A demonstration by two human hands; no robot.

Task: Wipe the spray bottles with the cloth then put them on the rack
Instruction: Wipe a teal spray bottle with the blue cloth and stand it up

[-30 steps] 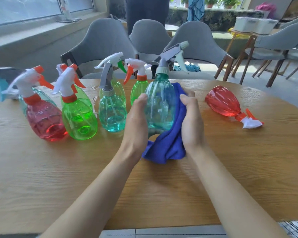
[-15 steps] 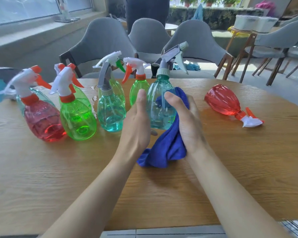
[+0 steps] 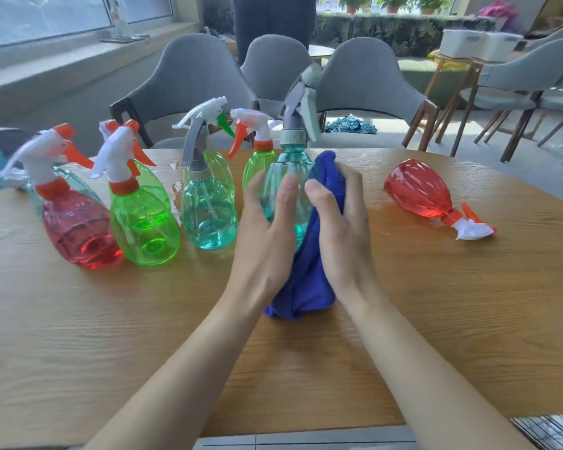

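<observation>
Between the hands: teal spray bottle (image 3: 286, 177), gripped by left hand (image 3: 267, 235); right hand (image 3: 342, 228) clamps cloth (image 3: 306, 280) against it. Wiping step; next likely needs the bottle turned.

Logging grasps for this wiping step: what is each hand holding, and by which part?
The left hand grips the clear teal plastic spray bottle round its belly; the right hand holds the blue cloth by its upper part, against the bottle's right side.
</observation>
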